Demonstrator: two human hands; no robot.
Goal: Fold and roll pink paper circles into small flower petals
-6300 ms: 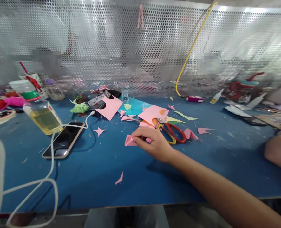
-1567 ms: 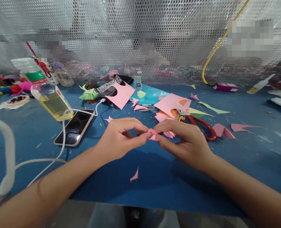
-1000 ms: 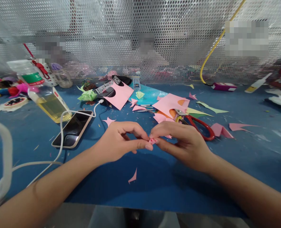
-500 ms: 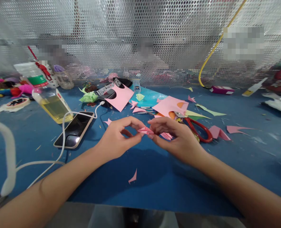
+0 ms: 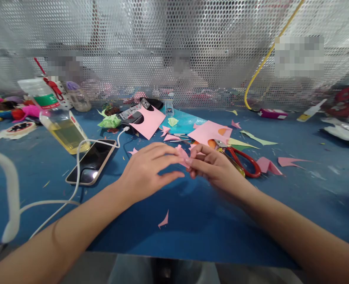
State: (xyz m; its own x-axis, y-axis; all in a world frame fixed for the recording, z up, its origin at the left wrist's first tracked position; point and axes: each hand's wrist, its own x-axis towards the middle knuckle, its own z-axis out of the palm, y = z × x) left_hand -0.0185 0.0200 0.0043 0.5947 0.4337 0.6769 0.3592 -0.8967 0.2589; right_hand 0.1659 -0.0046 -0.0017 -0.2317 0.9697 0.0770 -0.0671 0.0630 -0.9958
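Observation:
A small folded pink paper point(image 5: 182, 154) is between my two hands above the blue table point(image 5: 189, 236). My right hand point(image 5: 217, 167) pinches its right edge between thumb and fingers. My left hand point(image 5: 146, 169) has its thumb apart from its fingers, and its fingertips touch the paper's left side. Just beyond my hands lie a cut pink sheet point(image 5: 204, 132) and another pink sheet point(image 5: 153, 121). Red-handled scissors point(image 5: 247, 161) rest beside my right hand. A small pink scrap point(image 5: 164, 221) lies nearer to me.
At the left are a phone point(image 5: 93, 161) with a white cable point(image 5: 78, 173) and a tilted bottle of yellow liquid point(image 5: 65, 130). Pink and green scraps point(image 5: 258, 138) lie at the right. A perforated metal screen point(image 5: 151, 43) stands behind the table.
The pink paper has turned more upright. My left thumb has come away from it and my left fingers have straightened, while my right fingers have closed on its edge.

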